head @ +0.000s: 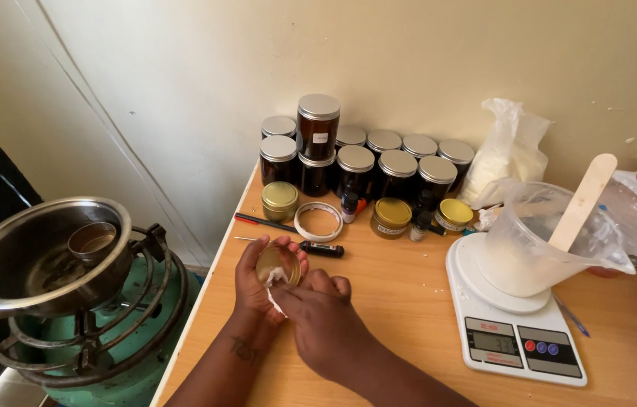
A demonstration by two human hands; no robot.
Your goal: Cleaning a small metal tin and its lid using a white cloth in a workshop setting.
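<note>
Table (409, 301) w/ kitchen scale (511, 332) carrying a plastic jug (537, 241) of white flakes and a wooden stick (582, 200). Pot (39, 256) sits on gas stove (107, 332) at left, small tin inside. Dark jars (364, 162) in rows by wall, lids on. Left hand (258, 283) clamped round a small gold tin (277, 264) at table's left edge; right hand (318, 320) closed on white tissue (273, 290), pressed into tin. Looks like wiping stage: tin empty, nothing poured yet.

Dark amber jars (356, 172) with silver lids; gold-lidded tins (279, 197); white scale (511, 324); green stove (119, 354); light wooden tabletop (401, 301).
</note>
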